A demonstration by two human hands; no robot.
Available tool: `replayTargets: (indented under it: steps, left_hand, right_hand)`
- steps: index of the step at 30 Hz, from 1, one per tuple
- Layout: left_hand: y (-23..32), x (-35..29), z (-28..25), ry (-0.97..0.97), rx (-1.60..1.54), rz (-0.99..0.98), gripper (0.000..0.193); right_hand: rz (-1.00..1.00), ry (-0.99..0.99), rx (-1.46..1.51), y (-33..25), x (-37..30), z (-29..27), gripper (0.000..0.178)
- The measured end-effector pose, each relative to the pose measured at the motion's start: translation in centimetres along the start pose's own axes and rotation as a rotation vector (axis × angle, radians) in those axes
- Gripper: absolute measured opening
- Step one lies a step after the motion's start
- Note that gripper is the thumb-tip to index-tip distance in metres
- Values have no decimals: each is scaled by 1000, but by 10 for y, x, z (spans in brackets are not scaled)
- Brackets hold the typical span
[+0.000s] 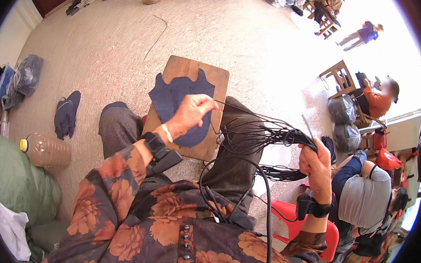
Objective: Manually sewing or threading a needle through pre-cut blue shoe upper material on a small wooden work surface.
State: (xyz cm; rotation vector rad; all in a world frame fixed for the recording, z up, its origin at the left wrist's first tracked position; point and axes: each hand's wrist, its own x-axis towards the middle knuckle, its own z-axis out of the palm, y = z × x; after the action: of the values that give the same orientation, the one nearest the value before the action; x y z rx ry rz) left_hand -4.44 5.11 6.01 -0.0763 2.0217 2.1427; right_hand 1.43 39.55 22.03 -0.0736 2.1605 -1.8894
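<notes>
My right hand (317, 164) grips a bundle of thin black cords (263, 137) that fan out to the left over my lap. My left hand (191, 113) pinches one single strand from that bundle, drawn taut toward the right hand. Below the left hand lies a dark blue shoe-upper-shaped piece of fabric (173, 99) on a small wooden board (190, 71) resting across my knees. Both wrists wear black strapped devices.
A brown plastic bottle (47, 150) lies on the carpet at left, near dark blue fabric pieces (66, 114) and a green bag (16, 181). A red plastic stool (306, 226) stands at right. Other people sit at right by wooden stools and black bags.
</notes>
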Motion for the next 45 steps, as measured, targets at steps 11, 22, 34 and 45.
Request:
replayTargets:
  steps: [11, 22, 34, 45]
  left_hand:
    - [26, -20, -190, 800, 296, 253, 15]
    - [28, -126, -285, 911, 203, 127, 19]
    - [91, -126, -120, 207, 580, 267, 27]
    - [136, -78, -8, -178, 973, 747, 12]
  right_hand:
    - [126, 15, 88, 35, -3, -39, 17]
    - [34, 82, 45, 48, 17, -23, 11]
    - [-479, -345, -840, 188, 22, 77, 18]
    - [-282, -696, 154, 19, 85, 133, 42]
